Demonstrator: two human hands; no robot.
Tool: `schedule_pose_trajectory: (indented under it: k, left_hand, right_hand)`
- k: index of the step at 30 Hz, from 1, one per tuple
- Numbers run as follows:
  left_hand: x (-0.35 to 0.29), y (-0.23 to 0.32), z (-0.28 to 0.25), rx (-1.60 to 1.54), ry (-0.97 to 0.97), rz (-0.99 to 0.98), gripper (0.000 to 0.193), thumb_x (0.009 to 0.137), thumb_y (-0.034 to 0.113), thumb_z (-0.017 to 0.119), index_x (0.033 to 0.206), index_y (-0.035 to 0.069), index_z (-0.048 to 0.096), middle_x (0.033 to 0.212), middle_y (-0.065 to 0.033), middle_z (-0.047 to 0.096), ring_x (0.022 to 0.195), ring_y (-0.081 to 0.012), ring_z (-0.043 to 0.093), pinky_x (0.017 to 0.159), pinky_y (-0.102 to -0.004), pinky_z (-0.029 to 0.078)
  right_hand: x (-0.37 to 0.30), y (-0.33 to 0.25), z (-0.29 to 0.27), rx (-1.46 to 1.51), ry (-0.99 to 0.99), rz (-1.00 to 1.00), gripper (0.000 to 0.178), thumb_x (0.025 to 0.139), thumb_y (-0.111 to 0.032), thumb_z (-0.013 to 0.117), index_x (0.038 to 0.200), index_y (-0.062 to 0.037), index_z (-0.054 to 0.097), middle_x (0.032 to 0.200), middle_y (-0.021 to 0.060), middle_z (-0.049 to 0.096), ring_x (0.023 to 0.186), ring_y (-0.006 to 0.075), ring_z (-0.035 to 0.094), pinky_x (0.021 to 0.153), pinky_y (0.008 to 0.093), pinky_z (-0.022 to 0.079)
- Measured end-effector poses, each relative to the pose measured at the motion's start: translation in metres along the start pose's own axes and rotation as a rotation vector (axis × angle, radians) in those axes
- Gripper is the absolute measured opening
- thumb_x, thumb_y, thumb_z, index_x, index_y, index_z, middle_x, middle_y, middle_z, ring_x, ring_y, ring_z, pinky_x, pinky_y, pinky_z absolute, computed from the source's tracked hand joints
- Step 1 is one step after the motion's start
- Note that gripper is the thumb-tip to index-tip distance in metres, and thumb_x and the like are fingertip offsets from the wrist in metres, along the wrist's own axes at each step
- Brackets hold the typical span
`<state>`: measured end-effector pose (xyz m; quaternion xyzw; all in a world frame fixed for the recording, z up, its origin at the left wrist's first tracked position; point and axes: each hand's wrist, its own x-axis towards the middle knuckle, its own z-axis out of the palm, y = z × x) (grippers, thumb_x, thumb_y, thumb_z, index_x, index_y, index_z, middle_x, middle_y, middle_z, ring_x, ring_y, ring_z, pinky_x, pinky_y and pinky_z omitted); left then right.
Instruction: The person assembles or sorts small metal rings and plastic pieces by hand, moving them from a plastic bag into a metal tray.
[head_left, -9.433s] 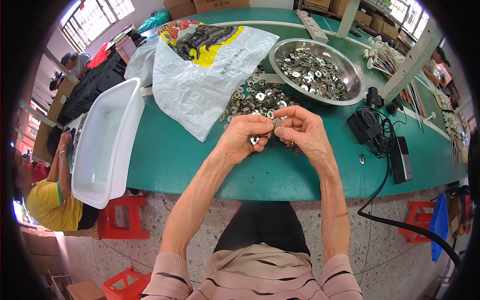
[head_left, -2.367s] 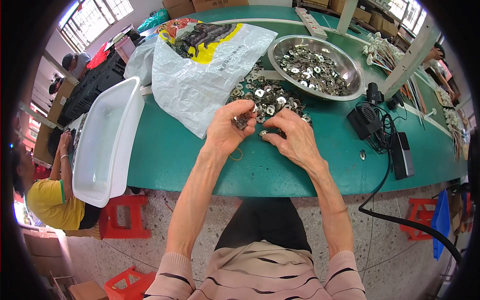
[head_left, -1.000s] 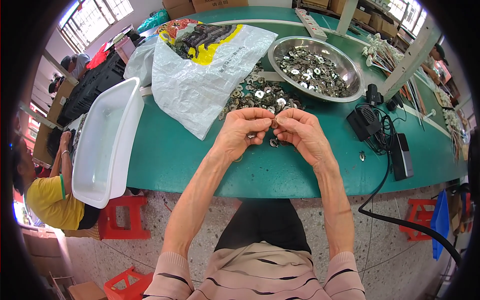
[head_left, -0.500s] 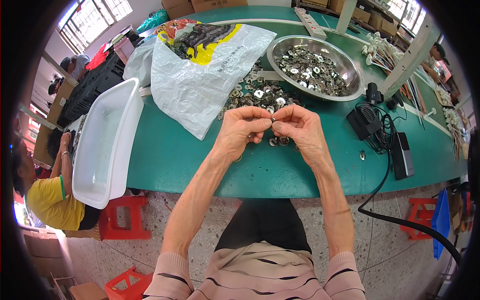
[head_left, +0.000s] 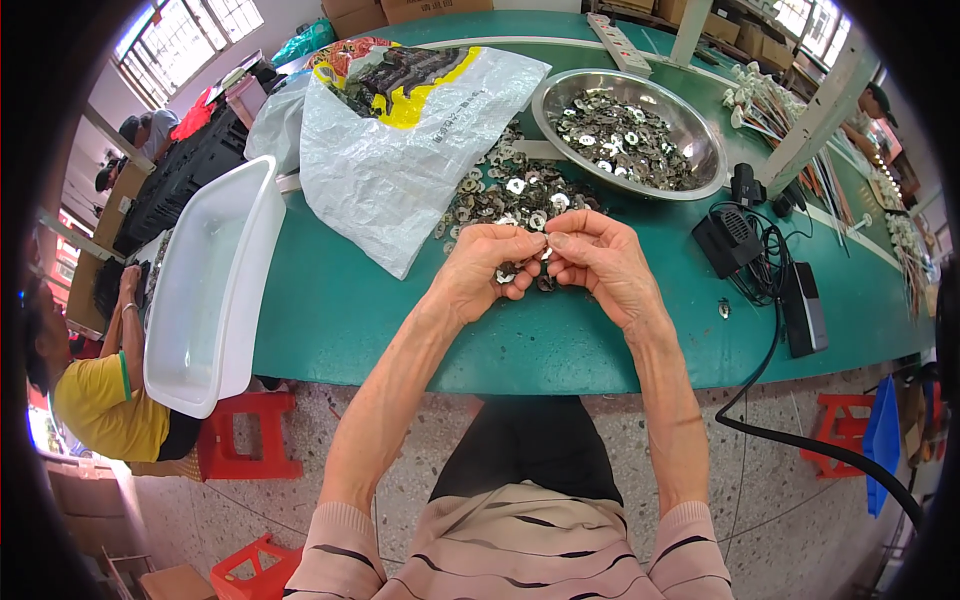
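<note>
Far to the left of the fingers, a long white plastic tub [head_left: 205, 290] is set on the edge of the green counter [head_left: 340, 310], partly overhanging it and apparently empty, so that it can be reached by the left arm without the work being crossed. Nearer, up and to the left of the fingers, a crumpled white woven sack with a yellow and black print [head_left: 400, 140] is laid flat with its mouth toward the middle, and a heap of small silvery metal discs [head_left: 510, 195] is spilled from it just beyond the fingertips, evidently so that pieces can be picked up with a short reach.

The left hand [head_left: 485, 268] is held just above the counter, its fingers [head_left: 520, 240] curled narrow, thumb and forefinger pinched on a small metal part [head_left: 545, 241] that is too small to be made out. The right hand [head_left: 600, 262] is brought against it, fingertips meeting those of the left, and the same small part is pinched between both hands, apparently so that it can be steadied from two sides. A few loose discs lie directly beneath the fingers.

Beyond the fingers and to the right, a round shiny steel bowl [head_left: 630, 135] holding more discs is placed within arm's reach. Further right, a black power adapter with cable [head_left: 800, 320] is laid clear of the work.
</note>
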<state>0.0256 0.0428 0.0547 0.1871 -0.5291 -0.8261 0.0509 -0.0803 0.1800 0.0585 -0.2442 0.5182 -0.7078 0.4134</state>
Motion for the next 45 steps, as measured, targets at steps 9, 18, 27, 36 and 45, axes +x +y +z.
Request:
schedule_pose_trajectory:
  k: [9, 18, 27, 36, 45]
  left_hand:
    - [0.000, -0.001, -0.002, -0.009, -0.019, 0.000, 0.017, 0.084, 0.018, 0.061, 0.081, 0.002, 0.061, 0.069, -0.0039, 0.056, 0.053, -0.0098, 0.049, 0.043, -0.0210, 0.035]
    - [0.001, 0.007, -0.013, -0.183, 0.104, 0.071, 0.015, 0.079, 0.015, 0.064, 0.083, 0.000, 0.061, 0.074, -0.0104, 0.063, 0.063, -0.0140, 0.060, 0.054, -0.0230, 0.052]
    - [0.001, 0.006, -0.017, -0.275, 0.117, 0.105, 0.015, 0.077, 0.012, 0.065, 0.084, 0.000, 0.061, 0.075, -0.0109, 0.063, 0.061, -0.0137, 0.060, 0.053, -0.0229, 0.051]
    - [0.003, 0.006, -0.015, -0.230, 0.054, 0.099, 0.009, 0.079, 0.006, 0.064, 0.084, 0.001, 0.059, 0.075, -0.0099, 0.063, 0.059, -0.0124, 0.061, 0.049, -0.0200, 0.051]
    - [0.003, 0.005, -0.015, -0.220, 0.046, 0.095, 0.010, 0.079, 0.006, 0.065, 0.086, 0.005, 0.059, 0.074, -0.0086, 0.063, 0.058, -0.0120, 0.060, 0.050, -0.0186, 0.051]
  right_hand:
    - [-0.002, -0.003, 0.003, -0.043, 0.004, -0.026, 0.017, 0.084, -0.010, 0.061, 0.096, -0.0002, 0.059, 0.075, 0.0032, 0.061, 0.061, 0.0060, 0.057, 0.056, 0.0172, 0.048]
    - [0.000, -0.002, 0.001, -0.774, 0.020, -0.252, 0.017, 0.065, -0.012, 0.069, 0.077, -0.0008, 0.064, 0.074, 0.0043, 0.061, 0.060, 0.0136, 0.055, 0.056, 0.0292, 0.044]
    - [-0.006, -0.001, 0.000, -1.130, -0.053, -0.274, 0.019, 0.058, -0.014, 0.069, 0.072, -0.0036, 0.063, 0.072, 0.0079, 0.055, 0.070, 0.0224, 0.057, 0.063, 0.0343, 0.044]
    - [-0.001, 0.002, -0.004, -0.930, -0.017, -0.256, 0.016, 0.060, -0.011, 0.068, 0.070, -0.0018, 0.060, 0.073, 0.0071, 0.055, 0.069, 0.0198, 0.055, 0.062, 0.0329, 0.043]
    - [-0.007, -0.013, 0.002, -0.507, -0.013, -0.026, 0.007, 0.074, -0.010, 0.066, 0.079, -0.0083, 0.062, 0.081, 0.0036, 0.060, 0.066, 0.0113, 0.054, 0.057, 0.0245, 0.045]
